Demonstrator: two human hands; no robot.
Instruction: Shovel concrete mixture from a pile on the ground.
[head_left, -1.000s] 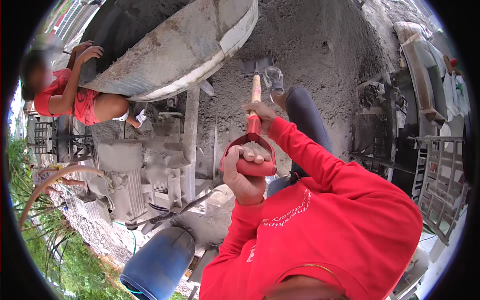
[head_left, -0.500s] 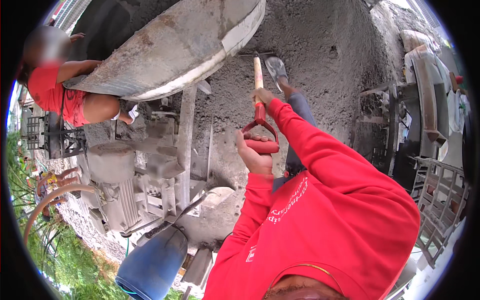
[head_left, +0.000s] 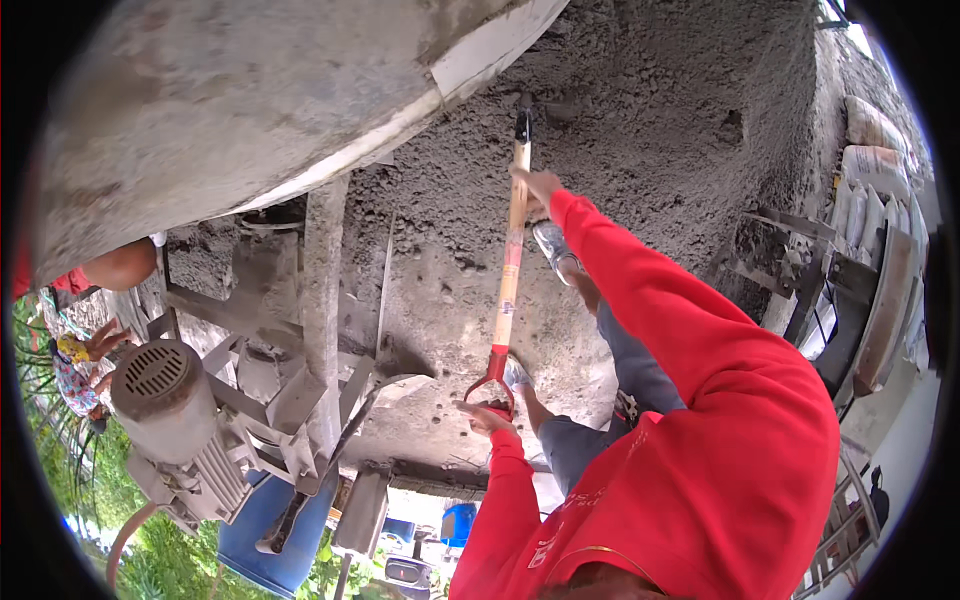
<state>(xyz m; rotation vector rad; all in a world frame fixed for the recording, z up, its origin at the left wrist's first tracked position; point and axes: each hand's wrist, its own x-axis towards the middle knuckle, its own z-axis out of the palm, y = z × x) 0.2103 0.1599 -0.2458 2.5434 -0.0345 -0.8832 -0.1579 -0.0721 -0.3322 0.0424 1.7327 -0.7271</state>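
A shovel (head_left: 507, 290) with a wooden shaft and a red D-shaped handle stretches away from me. My left hand (head_left: 488, 416) is closed around the grip at its near end. Farther up, my right hand (head_left: 540, 188) wraps round the shaft below the black socket. The shovel's blade is mostly hidden in the heap of grey, crumbly sand or concrete mix (head_left: 650, 140) at the far side. Both my feet stand on the ground right of the shaft.
A large, crusted metal drum (head_left: 260, 110) overhangs the upper left, with a dusty motor and frame (head_left: 190, 420) below it. A blue barrel (head_left: 270, 530) stands near left. Filled bags (head_left: 875, 170) lie far right. Another person's bare knee (head_left: 120, 268) shows beside the drum.
My right hand has slid far up the shaft, away from the handle. The handle and my left hand have come nearer to me, and the blade end sits in the heap.
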